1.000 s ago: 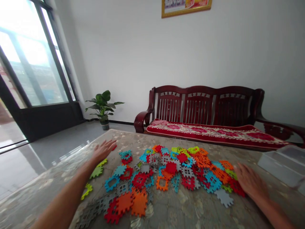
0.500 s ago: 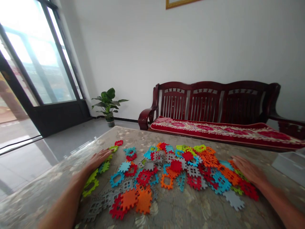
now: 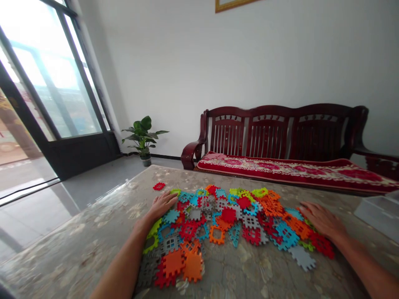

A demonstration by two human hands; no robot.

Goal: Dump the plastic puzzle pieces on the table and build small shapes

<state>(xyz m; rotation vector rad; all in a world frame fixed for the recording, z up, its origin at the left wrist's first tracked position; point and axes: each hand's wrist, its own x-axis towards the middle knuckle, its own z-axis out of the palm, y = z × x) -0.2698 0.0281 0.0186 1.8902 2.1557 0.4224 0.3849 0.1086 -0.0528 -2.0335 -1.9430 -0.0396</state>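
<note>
A wide heap of notched plastic building tiles lies across the table, in red, orange, blue, green and grey. My left hand point(image 3: 162, 204) rests flat at the heap's left edge, fingers stretched out and pressed along the tiles, holding none. Beside its forearm are a green tile point(image 3: 151, 243) and dark grey tiles, partly hidden by the arm. At the right edge, my right hand point(image 3: 321, 218) lies low with its fingers extended, close to an orange tile point(image 3: 299, 227) and a red tile point(image 3: 321, 244). A light grey tile point(image 3: 302, 257) lies nearer to me.
One red tile point(image 3: 158, 186) sits apart beyond my left hand. A clear plastic box point(image 3: 378, 216) stands at the table's right edge. Behind the patterned table point(image 3: 77, 249) are a dark red wooden bench point(image 3: 269, 137) and a potted plant point(image 3: 142, 135).
My left hand has swept right, pushing the left-side tiles closer to the rest of the heap. The lone red tile stayed behind. My right hand has shifted only slightly left.
</note>
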